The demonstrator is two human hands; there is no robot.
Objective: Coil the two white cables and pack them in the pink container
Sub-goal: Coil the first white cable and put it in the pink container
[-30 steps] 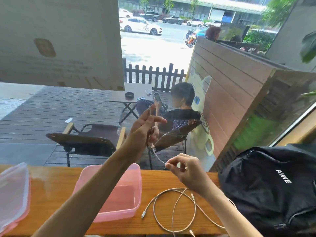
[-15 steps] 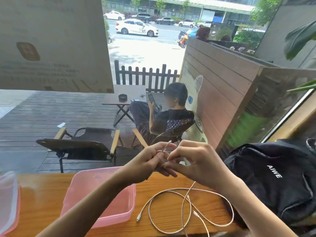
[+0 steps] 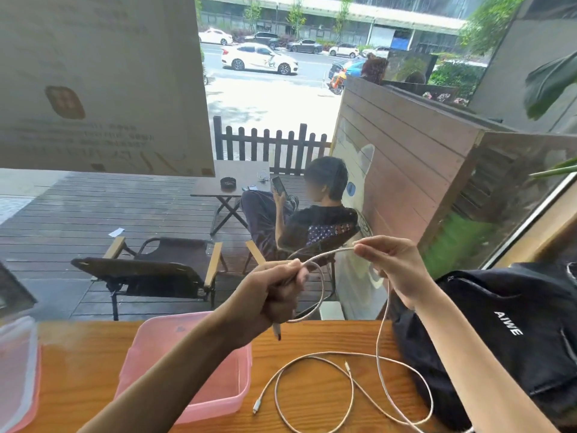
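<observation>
Since half a second ago: hands drawn apart from a joined position, with a first loop now formed in the raised cable.

Grip state:
- Left hand (image 3: 274, 295): fist closed round one white cable (image 3: 321, 276) near its end; plug end protrudes below the fist, one loop hangs beside it.
- Right hand (image 3: 393, 267): thumb and fingertips pinch the same cable further along, held up and to the right of the left hand, over the far edge of the worktop (image 3: 93, 364).

Run of the held cable: from the left fist up to the right pinch, then down past the right wrist to the worktop, near its right end.

Second white cable (image 3: 312, 364): appears to lie loose on the worktop in an open curve, right of the pink container (image 3: 187, 364). Where the two cables cross, cannot separate them with certainty.

Progress, judged: early stage. One loop made in the first cable; remaining length uncoiled. Second cable untouched. Container open, nothing visible inside. Left to do: finish first coil, coil second, place both inside.

Count:
- White cables: two.
- Pink containers: one.
- Lids (image 3: 15, 370): one, at the left edge of the worktop.
- Black bags (image 3: 515, 323): one, at the right end.
</observation>
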